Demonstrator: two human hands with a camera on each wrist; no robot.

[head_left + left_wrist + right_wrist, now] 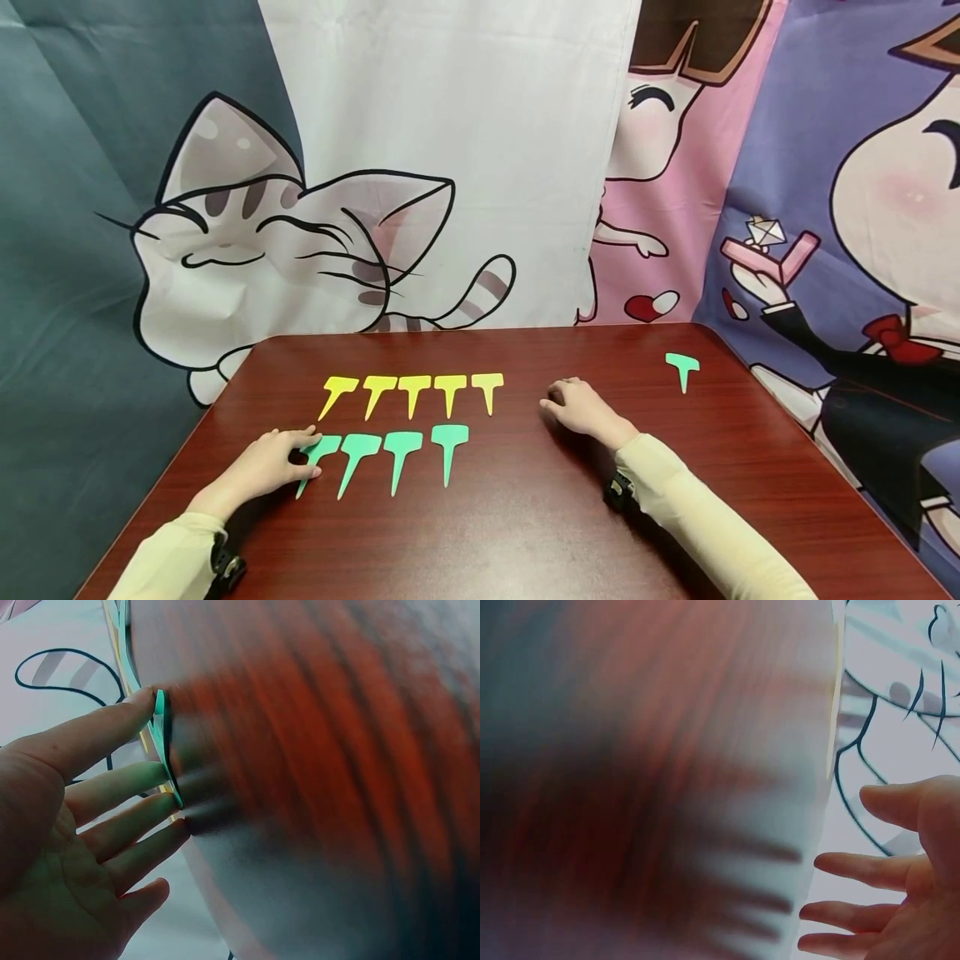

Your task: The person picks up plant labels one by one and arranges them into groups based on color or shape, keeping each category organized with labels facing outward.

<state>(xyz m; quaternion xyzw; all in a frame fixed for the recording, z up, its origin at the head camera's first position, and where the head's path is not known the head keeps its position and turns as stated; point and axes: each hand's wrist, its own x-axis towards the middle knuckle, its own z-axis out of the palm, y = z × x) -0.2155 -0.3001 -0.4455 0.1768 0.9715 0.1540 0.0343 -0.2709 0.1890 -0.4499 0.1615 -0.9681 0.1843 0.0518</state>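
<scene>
Several yellow T-shaped plant labels [414, 385] form the far row on the dark red-brown table. Nearer lies a row of several green T-shaped plant labels [402, 442]. At its left end, my left hand [262, 465] is at the leftmost green label [322, 447], thumb and fingers spread and fairly straight. In the left wrist view those fingertips touch or nearly touch the green label [159, 724], which lies flat on the table. My right hand [587, 410] is low over the table, right of the yellow row, holding nothing. Its fingers are relaxed and apart in the right wrist view.
One more green plant label [683, 367] lies alone near the table's far right corner. Behind the table [540, 533] hangs a cartoon-printed cloth [480, 150]. Both wrists carry a dark strapped device [227, 568].
</scene>
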